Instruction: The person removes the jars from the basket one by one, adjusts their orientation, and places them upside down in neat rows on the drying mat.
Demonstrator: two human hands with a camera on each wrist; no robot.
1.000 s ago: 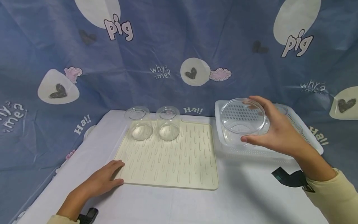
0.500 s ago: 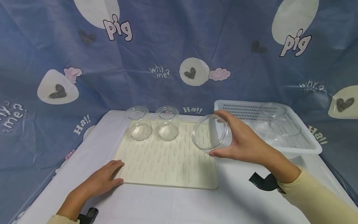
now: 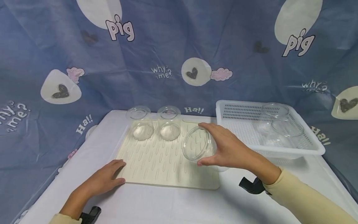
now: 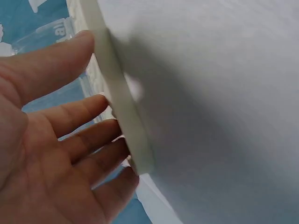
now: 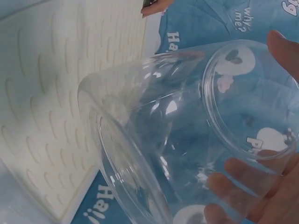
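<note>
My right hand (image 3: 227, 146) grips a clear cup (image 3: 199, 146) by its side, fingers on the far side and thumb on the near side. The cup tilts over the right part of a cream ridged mat (image 3: 167, 165). In the right wrist view the transparent cup (image 5: 159, 121) fills the middle, with fingertips (image 5: 229, 182) showing through its wall. Two similar clear cups (image 3: 142, 124) (image 3: 169, 124) stand side by side at the mat's back left. My left hand (image 3: 104, 179) rests at the mat's front left corner, fingertips along its edge (image 4: 119, 93) and fingers loosely extended.
A white perforated basket (image 3: 235, 137) stands right of the mat, with two more clear cups (image 3: 275, 109) (image 3: 288, 127) in its right half. White cloth (image 3: 156, 205) covers the table. A blue printed curtain (image 3: 167, 40) hangs right behind.
My right hand has carried the cup from over the basket leftward and down to above the mat's right side, tipping it further. The left hand has stayed in place.
</note>
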